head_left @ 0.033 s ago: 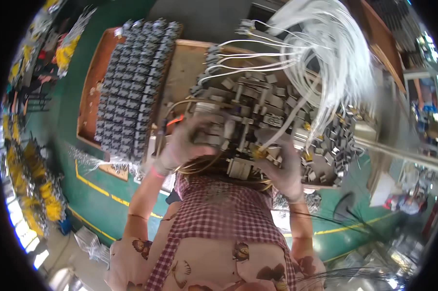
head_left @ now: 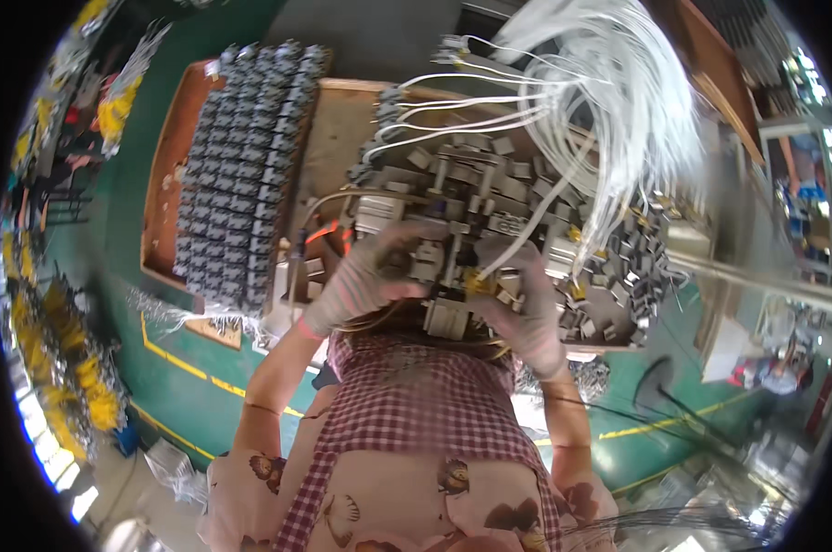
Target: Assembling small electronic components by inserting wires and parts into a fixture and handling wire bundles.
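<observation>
Both my hands wear pale knit gloves and work close together over a fixture of metal bars and blocks. My left hand [head_left: 365, 276] curls its thumb and forefinger around a small grey rectangular housing [head_left: 425, 261], left of an upright metal bar [head_left: 454, 260]. On the other side, my right hand [head_left: 531, 313] pinches the yellow end [head_left: 477, 281] of a white cable [head_left: 536, 230]; its fingertips are partly hidden. A silvery block [head_left: 446, 319] sits between the hands on the near side. Another ribbed metal block [head_left: 377, 213] lies beyond my left hand.
Rows of grey housings [head_left: 236, 175] fill a wooden tray at left. A large bundle of white cables [head_left: 609, 101] hangs over loose grey housings [head_left: 618, 285] at right. Several cabled housings [head_left: 388, 115] stand at the back. A brown hose [head_left: 342, 194] arcs by my left hand.
My left hand has moved right, bringing the grey housing closer to the upright bar and my right hand. My right hand keeps its pinch on the cable end. The whole view has shifted slightly.
</observation>
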`<state>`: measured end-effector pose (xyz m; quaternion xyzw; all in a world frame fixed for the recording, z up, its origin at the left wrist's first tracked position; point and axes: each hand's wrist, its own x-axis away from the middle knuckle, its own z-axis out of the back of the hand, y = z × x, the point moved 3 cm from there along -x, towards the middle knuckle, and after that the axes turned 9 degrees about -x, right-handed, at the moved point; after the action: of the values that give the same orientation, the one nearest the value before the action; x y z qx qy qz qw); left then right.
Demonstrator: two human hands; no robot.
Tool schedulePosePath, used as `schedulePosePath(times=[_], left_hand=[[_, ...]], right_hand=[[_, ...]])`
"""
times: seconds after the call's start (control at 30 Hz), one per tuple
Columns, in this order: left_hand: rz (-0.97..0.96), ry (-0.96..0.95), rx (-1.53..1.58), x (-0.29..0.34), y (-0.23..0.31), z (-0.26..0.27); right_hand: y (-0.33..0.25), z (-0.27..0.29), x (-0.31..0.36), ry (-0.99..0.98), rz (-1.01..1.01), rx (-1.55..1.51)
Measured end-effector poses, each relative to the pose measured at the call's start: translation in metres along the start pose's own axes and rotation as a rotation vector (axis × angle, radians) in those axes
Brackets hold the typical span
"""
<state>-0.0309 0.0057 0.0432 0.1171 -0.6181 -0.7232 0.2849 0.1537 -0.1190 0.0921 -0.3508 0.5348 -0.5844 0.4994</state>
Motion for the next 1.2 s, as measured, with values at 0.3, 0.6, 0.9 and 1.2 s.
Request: schedulePosePath(times=[0.3,0.6,0.9,1.2], left_hand=[[-0.157,-0.22,-0.059,-0.023,0.012,-0.051],[-0.163,-0.145,-0.008,-0.017,0.008,-0.055],[-0.415,0.013,-0.606,-0.005,0.014,-0.056],[0.227,0.021,0.375,-0.017,-0.022,-0.075]], right_hand=[[0.014,0.019,0.012,0.048,0.134,0.187],[0.016,0.019,0.012,0.065,0.138,0.217],[0.022,0.017,0.007,0.024,0.182,0.23],[0.046,0.012,0.007,-0.166,-0.046,0.254]])
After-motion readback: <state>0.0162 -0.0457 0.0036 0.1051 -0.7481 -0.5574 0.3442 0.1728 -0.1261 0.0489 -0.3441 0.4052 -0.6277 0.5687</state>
